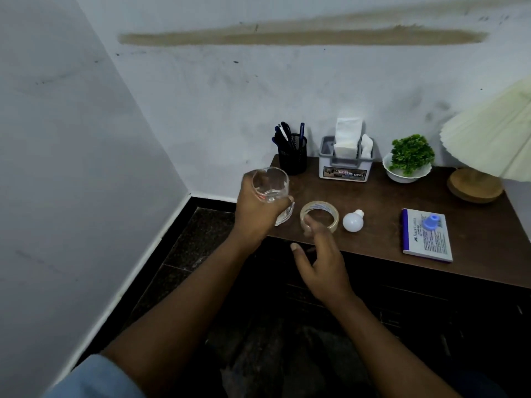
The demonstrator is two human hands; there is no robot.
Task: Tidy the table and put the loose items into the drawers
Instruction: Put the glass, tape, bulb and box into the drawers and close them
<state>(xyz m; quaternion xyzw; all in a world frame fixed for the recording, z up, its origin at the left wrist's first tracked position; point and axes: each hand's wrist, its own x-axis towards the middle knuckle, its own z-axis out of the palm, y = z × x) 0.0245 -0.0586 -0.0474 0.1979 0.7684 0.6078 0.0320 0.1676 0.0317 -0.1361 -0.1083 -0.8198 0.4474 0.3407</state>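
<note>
My left hand grips a clear drinking glass, held tilted above the left end of the brown table. My right hand hovers open at the table's front edge, fingertips at the near rim of a roll of clear tape. Just right of the tape lies a white light bulb. Further right a white and blue box lies flat, with a small blue cap on top. The dark drawer fronts sit below the tabletop, dim and hard to make out.
Along the back wall stand a black mesh pen holder, a grey tissue caddy and a white bowl with a green plant. A lamp with a wooden base and pleated shade fills the right corner. Wall and dark floor lie left.
</note>
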